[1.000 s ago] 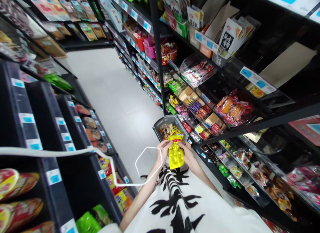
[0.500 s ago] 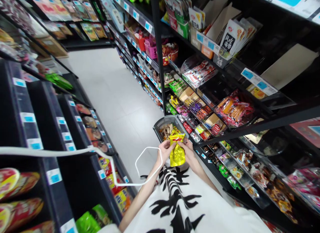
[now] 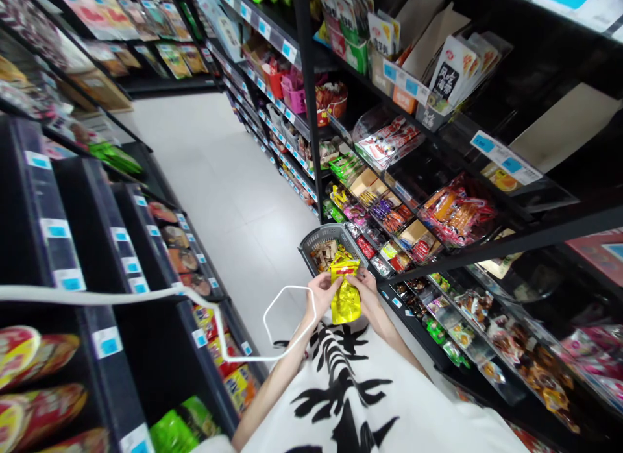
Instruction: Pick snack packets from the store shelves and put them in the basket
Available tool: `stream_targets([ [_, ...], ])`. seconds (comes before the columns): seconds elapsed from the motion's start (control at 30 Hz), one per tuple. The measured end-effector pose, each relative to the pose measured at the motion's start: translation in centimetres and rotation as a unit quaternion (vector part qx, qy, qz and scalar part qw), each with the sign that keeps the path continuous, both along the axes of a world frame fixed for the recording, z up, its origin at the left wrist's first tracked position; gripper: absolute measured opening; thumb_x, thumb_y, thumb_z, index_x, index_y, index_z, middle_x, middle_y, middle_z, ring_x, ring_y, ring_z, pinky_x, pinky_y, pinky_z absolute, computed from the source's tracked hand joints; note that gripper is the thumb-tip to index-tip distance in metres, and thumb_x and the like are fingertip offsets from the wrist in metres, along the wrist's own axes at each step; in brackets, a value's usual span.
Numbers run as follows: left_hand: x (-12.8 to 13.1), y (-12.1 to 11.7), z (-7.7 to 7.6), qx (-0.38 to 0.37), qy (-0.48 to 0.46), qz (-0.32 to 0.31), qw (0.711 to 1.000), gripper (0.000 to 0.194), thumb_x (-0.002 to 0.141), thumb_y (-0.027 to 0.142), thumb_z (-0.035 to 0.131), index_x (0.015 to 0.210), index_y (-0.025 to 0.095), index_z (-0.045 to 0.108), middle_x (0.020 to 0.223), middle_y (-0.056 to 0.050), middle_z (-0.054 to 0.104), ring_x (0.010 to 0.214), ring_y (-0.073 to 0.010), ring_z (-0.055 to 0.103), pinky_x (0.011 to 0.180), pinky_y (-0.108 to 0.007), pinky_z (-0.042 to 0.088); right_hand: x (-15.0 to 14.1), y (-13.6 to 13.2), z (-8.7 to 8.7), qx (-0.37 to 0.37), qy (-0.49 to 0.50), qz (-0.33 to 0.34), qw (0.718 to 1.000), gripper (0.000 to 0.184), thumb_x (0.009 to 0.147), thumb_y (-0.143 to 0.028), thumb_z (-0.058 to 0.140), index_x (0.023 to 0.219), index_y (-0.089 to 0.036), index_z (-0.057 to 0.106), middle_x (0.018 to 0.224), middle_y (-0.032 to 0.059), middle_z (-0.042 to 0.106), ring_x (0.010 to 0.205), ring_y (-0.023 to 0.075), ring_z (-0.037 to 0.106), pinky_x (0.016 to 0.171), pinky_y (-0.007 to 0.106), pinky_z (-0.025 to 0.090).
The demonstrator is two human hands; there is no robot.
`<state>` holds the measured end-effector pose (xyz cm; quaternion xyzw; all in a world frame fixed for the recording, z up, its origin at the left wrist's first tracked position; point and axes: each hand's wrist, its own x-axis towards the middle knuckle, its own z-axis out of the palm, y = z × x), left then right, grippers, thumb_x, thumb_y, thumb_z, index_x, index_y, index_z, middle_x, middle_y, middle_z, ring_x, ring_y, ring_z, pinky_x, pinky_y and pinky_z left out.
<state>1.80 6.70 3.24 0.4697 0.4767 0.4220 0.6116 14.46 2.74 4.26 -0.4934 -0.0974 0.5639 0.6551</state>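
A shiny yellow snack packet [image 3: 345, 302] hangs between my two hands, close in front of my shirt. My left hand [image 3: 322, 293] pinches its left edge, thumb on the front. On the opposite edge my right hand [image 3: 366, 289] grips it the same way. Just beyond the packet is a grey plastic basket [image 3: 307, 246], holding small brown-and-tan packs [image 3: 323, 253] and more yellow packets [image 3: 343, 252]. The held packet covers the near part of the basket. The print on the packet is too small to read.
Shelves of bagged snacks [image 3: 455, 209] rise on my right, with a dark upright post [image 3: 307, 96]. Tilted shelves [image 3: 102, 245] stand at left. A white bent cord or rod [image 3: 221, 333] crosses the lower left. The pale aisle floor [image 3: 209, 154] stretches ahead.
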Motion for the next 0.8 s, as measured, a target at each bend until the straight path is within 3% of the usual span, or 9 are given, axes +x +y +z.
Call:
stream_targets([
  [0.47,-0.2,-0.3,-0.8,-0.032,-0.006,0.036,0.999,0.033,0.076,0.043,0.075,0.094,0.016,0.078,0.084,-0.007,0.079,0.072,-0.0220,0.070,0.071,-0.032,0.055,0.0,0.1,-1.1,-0.024,0.008,-0.012,1.000,0.040,0.058,-0.024,0.087,0.090,-0.020,0.064,0.075,-0.0008,0.075,0.077,0.0217,0.073,0.072,0.031,0.058],
  [0.63,-0.3,-0.3,0.2,-0.023,-0.006,0.046,0.999,0.025,0.076,0.042,0.075,0.087,0.020,0.077,0.081,-0.006,0.078,0.072,-0.0221,0.069,0.071,-0.032,0.054,0.0,0.2,-1.2,-0.022,-0.015,-0.008,1.000,0.038,0.060,-0.027,0.089,0.088,-0.020,0.064,0.071,-0.0010,0.074,0.067,0.0191,0.071,0.069,0.030,0.057],
  [0.8,-0.3,-0.4,0.9,-0.010,-0.006,0.038,0.999,0.028,0.072,0.040,0.078,0.087,0.016,0.076,0.077,-0.006,0.077,0.070,-0.0205,0.069,0.069,-0.030,0.054,-0.2,0.1,-1.1,-0.015,-0.022,-0.010,1.000,0.031,0.063,-0.029,0.087,0.084,-0.018,0.066,0.072,-0.0001,0.074,0.066,0.0158,0.070,0.069,0.026,0.054],
])
